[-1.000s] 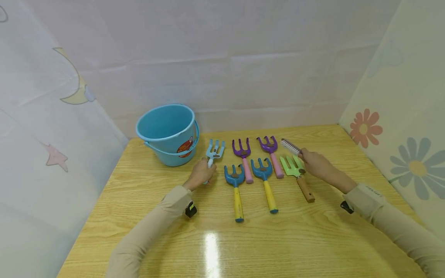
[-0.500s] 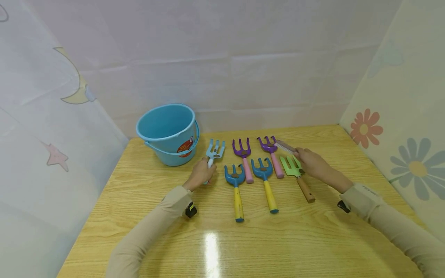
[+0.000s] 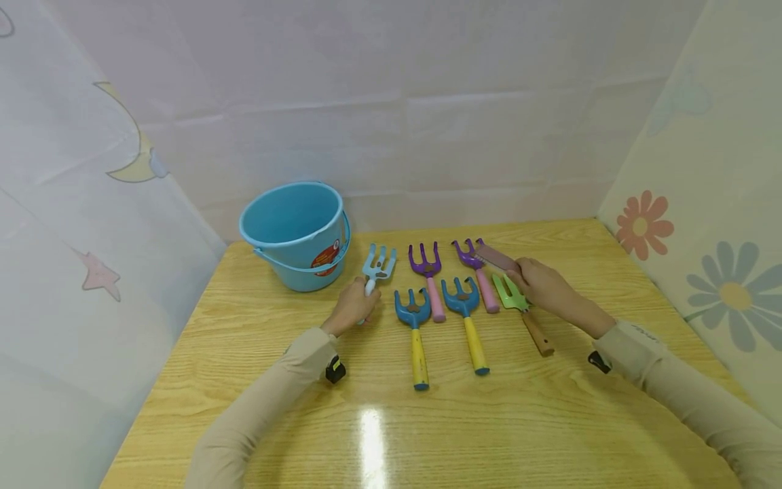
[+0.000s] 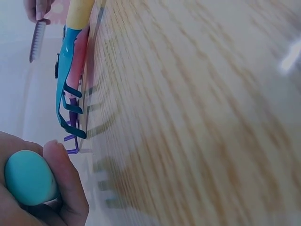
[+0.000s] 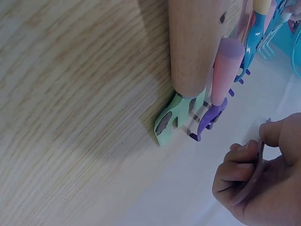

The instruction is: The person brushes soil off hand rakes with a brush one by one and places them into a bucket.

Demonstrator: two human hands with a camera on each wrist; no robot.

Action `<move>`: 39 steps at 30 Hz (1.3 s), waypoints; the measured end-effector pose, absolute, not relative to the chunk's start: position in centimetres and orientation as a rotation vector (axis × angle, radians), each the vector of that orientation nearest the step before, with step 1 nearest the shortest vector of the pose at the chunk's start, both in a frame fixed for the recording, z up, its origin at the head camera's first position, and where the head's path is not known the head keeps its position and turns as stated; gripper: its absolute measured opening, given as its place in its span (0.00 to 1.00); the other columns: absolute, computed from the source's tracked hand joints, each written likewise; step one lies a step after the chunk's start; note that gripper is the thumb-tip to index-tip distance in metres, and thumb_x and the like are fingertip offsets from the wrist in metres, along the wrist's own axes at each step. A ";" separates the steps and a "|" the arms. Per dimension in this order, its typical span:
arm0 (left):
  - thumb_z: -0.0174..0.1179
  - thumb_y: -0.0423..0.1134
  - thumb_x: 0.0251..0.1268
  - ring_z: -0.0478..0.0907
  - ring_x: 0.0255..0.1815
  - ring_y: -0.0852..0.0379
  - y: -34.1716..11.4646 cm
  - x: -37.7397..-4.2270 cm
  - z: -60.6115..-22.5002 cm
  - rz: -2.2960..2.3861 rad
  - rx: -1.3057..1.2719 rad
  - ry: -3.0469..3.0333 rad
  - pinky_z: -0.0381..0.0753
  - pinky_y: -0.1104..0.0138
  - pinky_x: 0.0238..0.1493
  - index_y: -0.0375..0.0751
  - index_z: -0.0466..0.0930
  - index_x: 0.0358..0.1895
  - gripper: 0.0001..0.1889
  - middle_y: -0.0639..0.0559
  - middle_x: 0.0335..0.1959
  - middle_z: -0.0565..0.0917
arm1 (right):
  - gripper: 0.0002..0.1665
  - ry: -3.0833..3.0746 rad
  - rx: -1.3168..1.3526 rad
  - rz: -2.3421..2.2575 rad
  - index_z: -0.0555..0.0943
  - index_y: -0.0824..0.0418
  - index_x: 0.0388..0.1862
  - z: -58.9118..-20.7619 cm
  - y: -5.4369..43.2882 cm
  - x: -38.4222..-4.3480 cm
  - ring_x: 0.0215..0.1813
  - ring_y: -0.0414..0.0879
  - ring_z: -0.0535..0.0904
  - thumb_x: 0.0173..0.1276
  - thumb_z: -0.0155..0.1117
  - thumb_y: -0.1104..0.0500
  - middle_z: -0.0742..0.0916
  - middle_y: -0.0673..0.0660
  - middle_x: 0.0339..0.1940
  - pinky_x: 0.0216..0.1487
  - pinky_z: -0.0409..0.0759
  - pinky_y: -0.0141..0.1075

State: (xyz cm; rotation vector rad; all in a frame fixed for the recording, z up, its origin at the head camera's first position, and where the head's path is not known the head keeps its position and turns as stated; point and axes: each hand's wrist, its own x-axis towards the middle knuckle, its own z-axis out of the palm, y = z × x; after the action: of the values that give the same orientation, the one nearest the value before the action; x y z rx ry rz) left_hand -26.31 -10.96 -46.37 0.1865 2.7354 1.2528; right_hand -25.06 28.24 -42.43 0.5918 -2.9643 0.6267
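Observation:
My left hand (image 3: 354,305) grips the handle of a light blue hand fork (image 3: 378,266) beside the bucket; the handle's rounded end (image 4: 29,178) shows in the left wrist view. In my right hand (image 3: 546,285) is a brush (image 3: 497,258) with pale bristles, held by its handle. The brush head is over the right-hand purple fork (image 3: 469,259) with a pink handle; whether they touch I cannot tell. Dark brown patches mark the forks. Just below the right hand lies a green fork (image 3: 512,296) with a wooden handle (image 5: 195,47), its head partly covered by the hand.
A light blue bucket (image 3: 290,257) stands at the back left. Another purple fork (image 3: 425,265) and two blue forks with yellow handles, the left one (image 3: 413,314) and the right one (image 3: 462,302), lie mid-table. Cloth-covered walls (image 3: 403,136) bound the wooden table (image 3: 293,435) behind and beside.
My right hand has moved slightly left with the brush, bringing its head from right of the purple fork to over it; the brush has turned. The left hand stays on its fork.

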 end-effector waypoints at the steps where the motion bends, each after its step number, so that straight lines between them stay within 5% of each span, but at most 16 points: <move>1: 0.51 0.40 0.73 0.75 0.10 0.55 -10.9 -26.3 -46.4 1.243 0.187 2.741 0.77 0.65 0.16 0.26 0.67 0.59 0.20 0.43 0.17 0.78 | 0.20 -2.959 0.588 0.623 0.72 0.78 0.45 -42.4 28.1 -25.0 0.25 0.47 0.71 0.81 0.46 0.58 0.75 0.59 0.25 0.25 0.70 0.40; 11: 0.51 0.40 0.73 0.74 0.10 0.56 -10.9 -26.2 -46.2 1.219 0.188 2.755 0.76 0.65 0.16 0.27 0.70 0.54 0.18 0.44 0.17 0.77 | 0.20 -2.926 0.571 0.557 0.74 0.75 0.45 -42.1 27.1 -25.2 0.21 0.45 0.72 0.80 0.51 0.55 0.78 0.56 0.23 0.20 0.69 0.38; 21: 0.51 0.41 0.74 0.73 0.09 0.56 -11.1 -26.0 -46.2 1.208 0.208 2.755 0.74 0.66 0.15 0.30 0.73 0.46 0.14 0.44 0.16 0.77 | 0.25 -2.948 0.605 0.517 0.72 0.72 0.56 -42.3 25.8 -25.6 0.16 0.43 0.71 0.80 0.51 0.49 0.76 0.51 0.16 0.17 0.67 0.36; 39: 0.52 0.42 0.74 0.74 0.09 0.55 -10.8 -26.1 -46.3 1.235 0.170 2.741 0.74 0.66 0.14 0.29 0.72 0.49 0.15 0.43 0.19 0.78 | 0.16 -2.955 0.637 0.571 0.71 0.65 0.33 -42.1 23.4 -26.2 0.17 0.41 0.63 0.78 0.53 0.54 0.68 0.50 0.15 0.18 0.57 0.32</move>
State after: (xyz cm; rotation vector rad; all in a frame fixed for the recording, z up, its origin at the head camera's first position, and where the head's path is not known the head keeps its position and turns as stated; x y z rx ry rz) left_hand -26.08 -10.84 -46.28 0.1704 2.7408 1.2352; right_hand -26.24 23.45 -42.10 0.6374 -2.9547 0.5708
